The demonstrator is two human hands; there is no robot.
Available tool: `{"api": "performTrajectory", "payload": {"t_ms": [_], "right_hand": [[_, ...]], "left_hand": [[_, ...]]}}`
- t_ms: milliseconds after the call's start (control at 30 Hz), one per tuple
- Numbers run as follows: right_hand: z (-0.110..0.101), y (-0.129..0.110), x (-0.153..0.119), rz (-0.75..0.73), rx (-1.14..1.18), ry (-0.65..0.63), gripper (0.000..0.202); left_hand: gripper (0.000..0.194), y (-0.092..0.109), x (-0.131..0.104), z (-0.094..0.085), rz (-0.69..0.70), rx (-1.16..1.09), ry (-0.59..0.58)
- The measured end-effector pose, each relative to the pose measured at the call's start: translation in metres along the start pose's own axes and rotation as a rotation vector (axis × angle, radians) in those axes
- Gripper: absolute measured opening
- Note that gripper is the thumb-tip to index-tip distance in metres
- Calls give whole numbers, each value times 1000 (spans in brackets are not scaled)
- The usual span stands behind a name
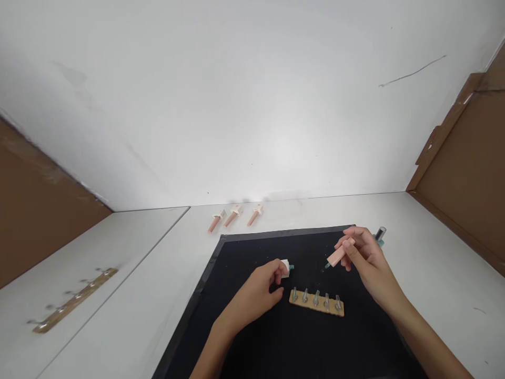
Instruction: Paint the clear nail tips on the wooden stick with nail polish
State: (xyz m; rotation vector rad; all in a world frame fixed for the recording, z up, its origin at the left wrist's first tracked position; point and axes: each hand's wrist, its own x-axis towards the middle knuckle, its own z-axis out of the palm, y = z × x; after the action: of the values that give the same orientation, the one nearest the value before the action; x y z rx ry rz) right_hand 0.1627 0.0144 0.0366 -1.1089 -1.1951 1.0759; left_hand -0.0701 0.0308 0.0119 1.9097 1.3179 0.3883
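Pinched between the thumb and fingers of my right hand is a pink nail polish cap, its dark brush pointing down and left above the black mat. My left hand has its curled fingers on a small white nail polish bottle, whose teal neck points right; the thumb stays apart from it. Just right of that hand, a wooden strip carries several clear nail tips standing upright in a row. The brush tip is above and apart from these nail tips.
Three nail polish bottles with pink caps lie behind the mat. A silver-capped teal bottle is partly hidden behind my right hand. Far left, another wooden strip holds several small stands. Brown cardboard panels flank the white table.
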Motion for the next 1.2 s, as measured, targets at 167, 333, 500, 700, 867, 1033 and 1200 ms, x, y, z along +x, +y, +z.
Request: {"api": "performTrajectory", "payload": {"t_ms": [167,333,500,700,867,1033,1200], "right_hand": [[5,15,4,-6,-31,-14,26],[12,26,4,-22,-126,-97,17],[14,25,1,-74,-272,-131,8],[17,17,-3,-132,-298,-162,9],[20,16,-7,-169,-353,-202,9],[19,16,-11,-287,-403,-235,13],[15,10,-12,-350,-412,-280,18]], "left_hand": [[27,-13,6,1,7,66,271],[28,-25,18,14,36,39,265],[19,-26,21,16,28,-149,244],[26,-18,19,14,36,-383,172],[27,-5,15,15,59,-508,112],[25,4,11,17,121,-579,85],[20,8,9,19,161,-502,152]]}}
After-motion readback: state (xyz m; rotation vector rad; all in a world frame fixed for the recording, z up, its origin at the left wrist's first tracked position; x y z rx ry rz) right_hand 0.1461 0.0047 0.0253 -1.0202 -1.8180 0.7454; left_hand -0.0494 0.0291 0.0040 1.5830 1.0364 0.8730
